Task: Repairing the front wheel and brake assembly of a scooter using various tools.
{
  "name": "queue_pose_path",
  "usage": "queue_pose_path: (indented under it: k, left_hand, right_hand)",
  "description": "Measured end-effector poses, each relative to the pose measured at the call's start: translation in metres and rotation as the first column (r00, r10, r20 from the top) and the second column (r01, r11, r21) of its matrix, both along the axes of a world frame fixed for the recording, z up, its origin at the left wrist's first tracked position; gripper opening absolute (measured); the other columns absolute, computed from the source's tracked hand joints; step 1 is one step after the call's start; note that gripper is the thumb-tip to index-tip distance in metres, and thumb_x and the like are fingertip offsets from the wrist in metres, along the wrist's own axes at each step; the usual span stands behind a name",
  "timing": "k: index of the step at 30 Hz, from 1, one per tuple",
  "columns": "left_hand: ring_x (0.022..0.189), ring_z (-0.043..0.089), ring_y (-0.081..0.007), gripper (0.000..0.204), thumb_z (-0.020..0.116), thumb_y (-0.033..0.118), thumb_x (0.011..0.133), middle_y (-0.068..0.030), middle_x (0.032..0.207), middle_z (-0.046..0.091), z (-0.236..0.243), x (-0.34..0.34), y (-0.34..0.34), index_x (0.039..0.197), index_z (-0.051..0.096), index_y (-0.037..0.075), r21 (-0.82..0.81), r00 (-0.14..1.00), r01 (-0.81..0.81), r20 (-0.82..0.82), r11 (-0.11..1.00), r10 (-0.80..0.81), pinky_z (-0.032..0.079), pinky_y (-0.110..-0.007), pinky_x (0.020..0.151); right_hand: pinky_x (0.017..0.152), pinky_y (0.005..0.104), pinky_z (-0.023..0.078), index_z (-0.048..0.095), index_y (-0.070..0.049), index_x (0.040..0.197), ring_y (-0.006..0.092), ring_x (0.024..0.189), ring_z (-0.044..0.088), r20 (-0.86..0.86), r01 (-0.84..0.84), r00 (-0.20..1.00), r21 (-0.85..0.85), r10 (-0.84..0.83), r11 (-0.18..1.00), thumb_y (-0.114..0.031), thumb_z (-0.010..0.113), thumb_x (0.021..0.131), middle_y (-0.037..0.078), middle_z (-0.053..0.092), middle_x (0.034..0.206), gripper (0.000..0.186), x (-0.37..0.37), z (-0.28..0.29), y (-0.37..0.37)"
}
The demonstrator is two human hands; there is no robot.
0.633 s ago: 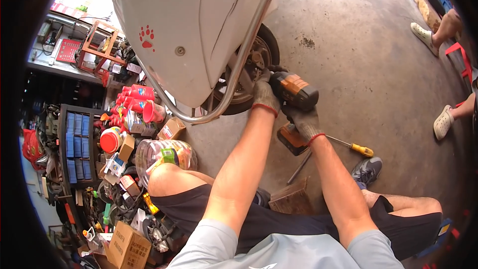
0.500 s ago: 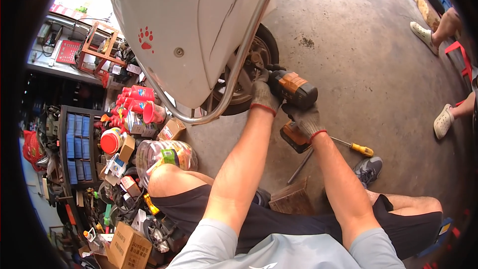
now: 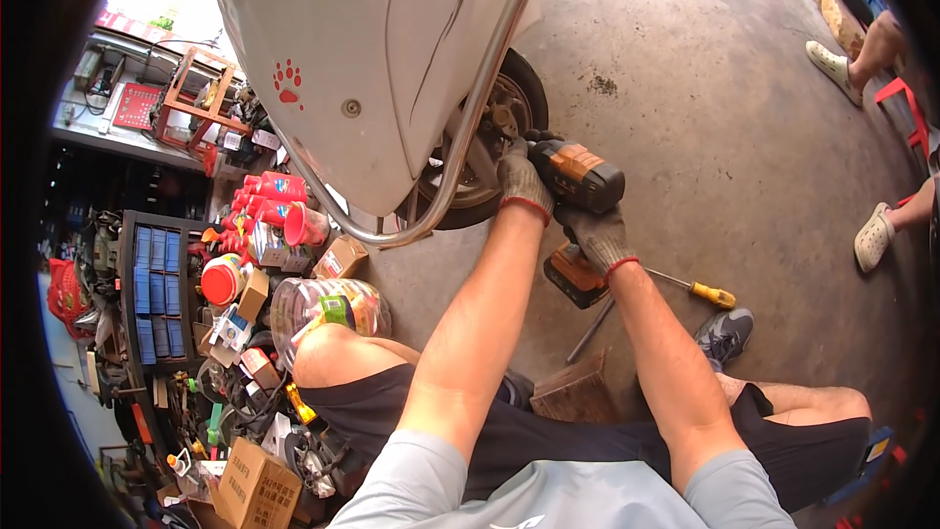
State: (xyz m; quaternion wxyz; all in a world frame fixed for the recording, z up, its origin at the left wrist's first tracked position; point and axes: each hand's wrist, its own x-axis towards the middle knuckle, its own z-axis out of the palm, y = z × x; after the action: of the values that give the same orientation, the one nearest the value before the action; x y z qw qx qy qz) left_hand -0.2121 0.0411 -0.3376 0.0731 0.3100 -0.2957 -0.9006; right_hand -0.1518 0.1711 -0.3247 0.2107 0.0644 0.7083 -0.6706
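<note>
Nearest the body, and well short of the scooter wheel (image 3: 535, 88), stands a wooden block (image 3: 573, 389). Beyond it, a metal rod (image 3: 590, 331) and a yellow-handled screwdriver (image 3: 712, 294) lie on the floor to the wheel's near right. Closer to the wheel, the right hand (image 3: 599, 235) wraps the handle of a cordless driver (image 3: 580, 174), whose nose points at the wheel's hub. The left hand (image 3: 521, 179) is at the hub beside that nose, fingers curled; what they pinch, if anything, I cannot tell. The driver would probably work best held square to the hub, with gloved fingertips clear of anything turning. Both forearms reach forward, elbows only slightly bent, converging at the wheel. A bent metal guard tube (image 3: 468, 162) passes just left of the wheel, alongside the white scooter panel (image 3: 333, 34).
</note>
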Motion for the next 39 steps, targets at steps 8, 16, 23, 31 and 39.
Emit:
queue_pose_path:
  k: [8,16,23,31,39]
  left_hand:
    - [0.085,0.069,-0.0289,0.046,0.036,0.040,0.107,-0.0132,0.091,0.071,0.006,0.002,0.002,0.098,0.064,0.005,0.027,1.000,-0.002,0.029,1.000,0.001,0.057,-0.044,0.084]
    - [0.084,0.069,-0.0298,0.042,0.038,0.035,0.106,-0.0127,0.088,0.071,0.004,0.004,0.005,0.095,0.064,0.004,0.000,0.999,0.044,0.012,0.999,-0.044,0.057,-0.044,0.083]
    - [0.087,0.069,-0.0267,0.033,0.043,0.034,0.105,-0.0087,0.092,0.070,-0.008,-0.001,-0.015,0.097,0.063,0.009,0.060,0.991,-0.112,0.079,0.992,0.107,0.056,-0.046,0.080]
    - [0.073,0.066,-0.0250,0.033,0.047,0.040,0.103,-0.0065,0.085,0.069,-0.037,-0.020,-0.013,0.091,0.060,0.013,0.112,0.994,-0.069,0.095,0.991,0.058,0.051,-0.041,0.068]
    - [0.096,0.069,-0.0351,0.032,0.042,0.035,0.106,-0.0128,0.096,0.070,-0.076,0.006,0.033,0.112,0.053,0.006,0.084,0.883,0.252,0.387,0.964,-0.264,0.055,-0.055,0.086]
  right_hand:
    - [0.056,0.0294,0.048,0.068,-0.006,0.098,0.0110,0.060,0.059,0.028,-0.019,0.999,0.001,0.019,1.000,-0.016,0.074,0.078,0.001,0.064,0.071,0.023,0.000,0.009,0.007]
    - [0.055,0.0289,0.047,0.068,-0.006,0.097,0.0104,0.060,0.059,0.009,0.011,1.000,-0.034,-0.011,0.999,-0.013,0.073,0.077,0.000,0.063,0.070,0.021,0.002,0.003,0.011]
    - [0.052,0.0281,0.046,0.069,-0.005,0.101,0.0109,0.057,0.058,0.103,0.038,0.995,-0.240,-0.014,0.970,-0.010,0.076,0.076,0.001,0.063,0.072,0.027,0.003,0.001,0.049]
    - [0.050,0.0306,0.048,0.062,-0.005,0.105,0.0139,0.053,0.056,0.571,0.405,0.819,-0.505,-0.057,0.762,-0.009,0.065,0.085,0.000,0.058,0.065,0.020,-0.016,-0.064,0.137]
    - [0.051,0.0302,0.048,0.065,-0.002,0.110,0.0129,0.054,0.055,0.578,0.268,0.815,-0.445,0.046,0.854,-0.008,0.066,0.081,0.002,0.057,0.065,0.030,0.005,-0.073,0.156]
